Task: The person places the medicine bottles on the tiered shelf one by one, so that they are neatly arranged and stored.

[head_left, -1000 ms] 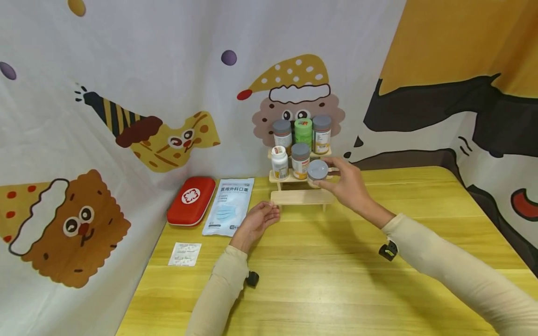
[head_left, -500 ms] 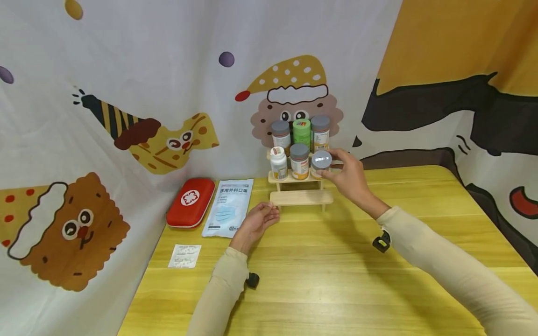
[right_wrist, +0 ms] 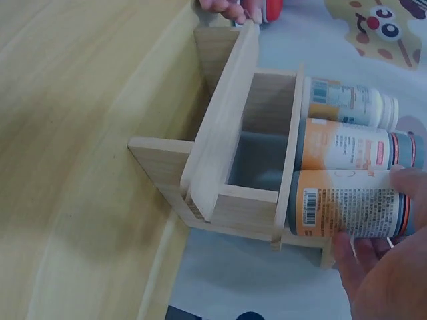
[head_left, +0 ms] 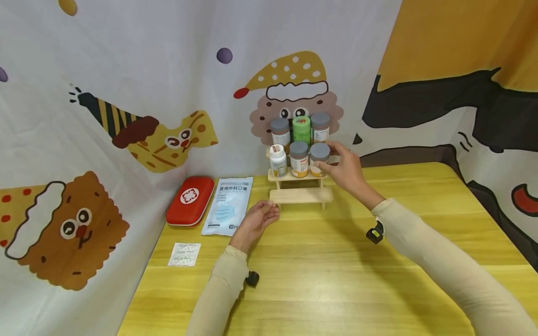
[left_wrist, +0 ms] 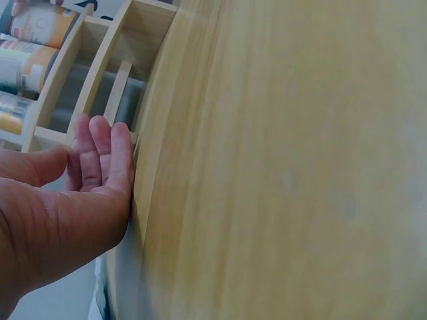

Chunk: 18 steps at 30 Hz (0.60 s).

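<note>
A tiered wooden stand [head_left: 300, 195] bears two rows of bottles in the head view. My right hand [head_left: 348, 171] holds a grey-lidded pill bottle [right_wrist: 347, 203] at the right end of the middle tier, thumb on one side and fingers on the other. Its base meets the shelf in the right wrist view. Beside it stand another grey-lidded bottle [head_left: 299, 160] and a white bottle [head_left: 278, 161]. Behind, on the top tier, a green bottle [head_left: 301, 130] sits between two grey-lidded ones. My left hand [head_left: 257, 221] pinches the left end of the lowest shelf with thumb and fingers.
Left of the stand, a red zip case [head_left: 190, 201] and a blue-white face mask packet [head_left: 228, 206] lie on the wooden table [head_left: 311, 280]. A small white printed packet [head_left: 184, 254] lies nearer the front. A patterned curtain [head_left: 176, 56] hangs behind.
From in front of the middle tier, my right hand has moved the bottle back and onto that tier, in line with its two neighbours. My left hand stays at the lowest shelf.
</note>
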Motion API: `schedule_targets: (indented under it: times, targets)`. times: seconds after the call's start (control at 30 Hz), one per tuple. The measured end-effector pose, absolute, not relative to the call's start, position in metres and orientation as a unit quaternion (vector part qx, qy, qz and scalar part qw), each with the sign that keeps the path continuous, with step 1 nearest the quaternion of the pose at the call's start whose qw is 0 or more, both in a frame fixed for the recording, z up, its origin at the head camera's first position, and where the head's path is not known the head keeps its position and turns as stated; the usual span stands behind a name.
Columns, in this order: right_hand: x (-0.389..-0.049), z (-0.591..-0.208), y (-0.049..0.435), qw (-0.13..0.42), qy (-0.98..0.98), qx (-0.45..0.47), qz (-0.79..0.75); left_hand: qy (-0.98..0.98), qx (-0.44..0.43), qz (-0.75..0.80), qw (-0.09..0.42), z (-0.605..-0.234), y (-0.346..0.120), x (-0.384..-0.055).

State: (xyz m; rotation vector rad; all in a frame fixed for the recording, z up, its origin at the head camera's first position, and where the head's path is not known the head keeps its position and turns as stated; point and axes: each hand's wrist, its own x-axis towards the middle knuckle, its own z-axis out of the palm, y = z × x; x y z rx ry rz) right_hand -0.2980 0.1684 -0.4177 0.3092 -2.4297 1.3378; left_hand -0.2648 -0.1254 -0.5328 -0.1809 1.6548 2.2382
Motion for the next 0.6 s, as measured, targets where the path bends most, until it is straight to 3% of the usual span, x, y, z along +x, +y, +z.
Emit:
schedule_targets:
  times: [0.2,0.6]
  targets:
    - [-0.306,-0.418,0.17,0.144,-0.853,0.075,0.496,0.579,-0.066,0.794,0.175,-0.534,-0.126,-0.265]
    - [-0.315,-0.429,0.166,0.155,-0.825,0.05,0.541,0.594,-0.059,0.786,0.163,-0.535,-0.126,-0.264]
